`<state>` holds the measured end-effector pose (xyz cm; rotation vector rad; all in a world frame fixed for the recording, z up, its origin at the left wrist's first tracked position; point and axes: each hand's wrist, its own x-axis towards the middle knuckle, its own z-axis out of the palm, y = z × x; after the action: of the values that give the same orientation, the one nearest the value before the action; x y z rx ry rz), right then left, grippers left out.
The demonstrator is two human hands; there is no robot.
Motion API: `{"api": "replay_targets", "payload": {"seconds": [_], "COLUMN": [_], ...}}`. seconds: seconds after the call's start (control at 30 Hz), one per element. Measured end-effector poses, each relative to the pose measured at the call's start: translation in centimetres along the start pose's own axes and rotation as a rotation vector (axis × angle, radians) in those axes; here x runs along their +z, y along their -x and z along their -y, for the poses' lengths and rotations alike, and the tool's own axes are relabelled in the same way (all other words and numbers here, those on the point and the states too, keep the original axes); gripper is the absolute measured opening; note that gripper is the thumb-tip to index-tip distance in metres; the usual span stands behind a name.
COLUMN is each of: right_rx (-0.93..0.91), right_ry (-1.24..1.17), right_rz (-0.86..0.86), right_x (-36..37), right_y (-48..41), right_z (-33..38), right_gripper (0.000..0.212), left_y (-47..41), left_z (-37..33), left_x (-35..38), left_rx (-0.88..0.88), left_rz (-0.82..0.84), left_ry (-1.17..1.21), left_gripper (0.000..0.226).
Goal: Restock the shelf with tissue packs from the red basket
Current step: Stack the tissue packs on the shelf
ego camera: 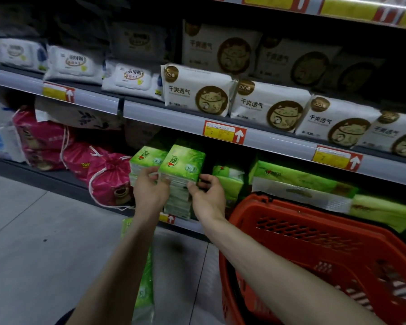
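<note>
Head view. Step in hand, as judged: one pack is being placed on the bottom shelf. The tall green film-wrapped tissue pack [182,165] is held upright at the front of the dark metal lowest shelf [63,181], touching a matching green pack [144,160] on its left. The left hand [150,192] grips its lower left side with curled fingers; the right hand [209,198] pinches its lower right edge. Whether the base is fully seated cannot be told. Next move, as judged: the pack is to be pushed back flush with its neighbour, then released. The wrap is noted as glossy and soft; the block is rectangular, with layered paper visible through clear film low down. The red perforated plastic basket [314,242] stands just to the right, rigid and lattice-walled. A further green pack [144,285] is seen below the left forearm, outside the basket.
</note>
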<state>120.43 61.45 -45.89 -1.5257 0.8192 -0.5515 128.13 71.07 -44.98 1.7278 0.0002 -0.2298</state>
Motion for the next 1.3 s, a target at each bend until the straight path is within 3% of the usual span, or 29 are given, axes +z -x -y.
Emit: {"api": "replay_targets", "payload": {"seconds": [0.27,0.4,0.6,0.87,1.0,1.13,1.3], "right_rx": [-0.052,-0.066,-0.021,0.049,0.088,0.17,0.259], "right_ry": [0.066,0.126,0.179,0.19,0.185,0.207,0.298], "right_rz": [-0.007,0.05,0.174,0.267,0.197,0.205,0.252], "right_x": [0.7,1.0,1.6,1.4,0.5,0.0,2.3], "right_y": [-2.2,-2.7,-3.4,-2.7,-0.7,1.6,4.7], "right_z": [0.4,0.0,-1.5,-1.1,-0.3,-1.1,-4.3], "right_gripper": [0.036,0.052,0.078,0.09,0.066,0.048,0.03], "left_y": [-1.5,-1.5,-1.8,-1.8,-1.5,-1.3,-3.5], "left_z": [-1.3,-1.1,-0.6,0.1,1.3,2.9,7.2], "left_x": [1.9,2.6,2.8,1.4,-0.3,-3.2,-6.6], "left_rx": [0.012,0.034,0.121,0.116,0.09,0.114,-0.031], "left_rz": [-0.083,-0.091,-0.008,0.108,0.102,-0.026,-0.054], "left_ry": [0.05,0.018,-0.078,-0.007,0.018,-0.083,-0.197], "left_gripper": [0.044,0.051,0.063,0.059,0.057,0.042,0.041]}}
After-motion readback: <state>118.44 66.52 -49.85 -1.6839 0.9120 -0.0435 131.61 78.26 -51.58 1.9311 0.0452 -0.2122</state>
